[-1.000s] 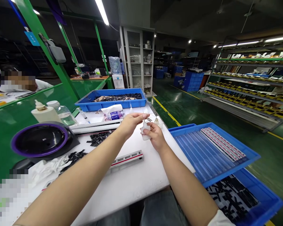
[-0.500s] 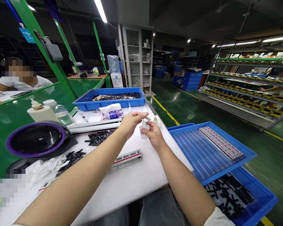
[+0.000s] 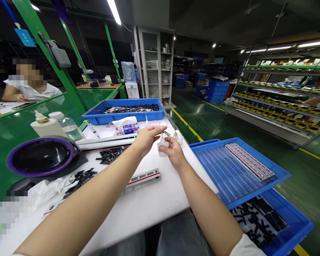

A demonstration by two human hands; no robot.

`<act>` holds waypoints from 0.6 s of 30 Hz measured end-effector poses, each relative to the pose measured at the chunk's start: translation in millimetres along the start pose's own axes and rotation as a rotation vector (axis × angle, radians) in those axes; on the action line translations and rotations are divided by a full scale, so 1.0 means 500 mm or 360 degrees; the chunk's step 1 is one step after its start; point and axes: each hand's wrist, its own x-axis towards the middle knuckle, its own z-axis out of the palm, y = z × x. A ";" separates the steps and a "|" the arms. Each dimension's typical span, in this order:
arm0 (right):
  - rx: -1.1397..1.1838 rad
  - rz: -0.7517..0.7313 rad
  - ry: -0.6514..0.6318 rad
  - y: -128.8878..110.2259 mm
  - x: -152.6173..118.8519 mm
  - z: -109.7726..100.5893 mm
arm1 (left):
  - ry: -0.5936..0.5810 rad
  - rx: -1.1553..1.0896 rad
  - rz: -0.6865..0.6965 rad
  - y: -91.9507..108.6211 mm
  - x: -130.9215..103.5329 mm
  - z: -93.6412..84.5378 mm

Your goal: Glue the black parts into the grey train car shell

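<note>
My right hand (image 3: 176,153) is wrapped round a small translucent white squeeze bottle (image 3: 163,148), held upright above the white table. The thumb and fingers of my left hand (image 3: 148,138) pinch together at the top of its thin nozzle; whether a cap is between them I cannot make out. Below my left forearm lies a long white train-shaped strip (image 3: 146,176) with a red stripe and dark windows. Just beyond my right hand stands a small jar (image 3: 176,138) with a thin stem. Another nozzle-tipped bottle (image 3: 146,122) is partly hidden behind my left hand.
Black pieces (image 3: 113,155) lie in a heap left of my hands, near a purple-rimmed black bowl (image 3: 72,156). A blue tray (image 3: 92,120) stands at the back. On the right, a blue bin (image 3: 284,172) holds clear and striped strips. A person (image 3: 46,90) sits beyond the green partition.
My two hands and the bottle stay almost in place; my left fingers shift slightly at the nozzle. The person at the left has moved a little, with a hand now showing.
</note>
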 end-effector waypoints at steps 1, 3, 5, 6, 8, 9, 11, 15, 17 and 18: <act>-0.0008 -0.0001 0.0000 0.000 0.000 0.000 | 0.0003 -0.0009 0.0000 0.000 -0.001 0.002; -0.0033 -0.0002 0.0002 -0.001 0.000 0.000 | 0.0018 -0.0023 0.0000 0.001 -0.001 0.003; -0.0072 -0.0003 0.0004 -0.001 0.000 0.000 | 0.0055 -0.0032 0.0004 0.006 0.002 0.001; -0.0098 -0.0003 0.0004 0.001 0.001 -0.001 | 0.0084 -0.0039 0.0013 0.010 0.003 -0.003; -0.0162 0.0000 0.0002 0.007 0.003 -0.003 | 0.0149 -0.0055 0.0042 0.023 0.003 -0.016; -0.0203 0.0004 0.0000 0.011 0.004 -0.004 | 0.0195 -0.0066 0.0055 0.032 -0.001 -0.024; -0.0302 0.0015 -0.0005 0.025 0.007 -0.008 | 0.0317 -0.0095 0.0048 0.052 -0.022 -0.043; -0.0554 0.0019 -0.0019 0.053 0.008 -0.016 | 0.0560 -0.0235 -0.0062 0.069 -0.130 -0.079; -0.0679 0.0018 -0.0037 0.061 0.006 -0.018 | 0.0602 -0.0249 -0.0138 0.054 -0.208 -0.094; -0.0735 0.0019 -0.0049 0.062 0.005 -0.019 | 0.0603 -0.0232 -0.0201 0.041 -0.249 -0.100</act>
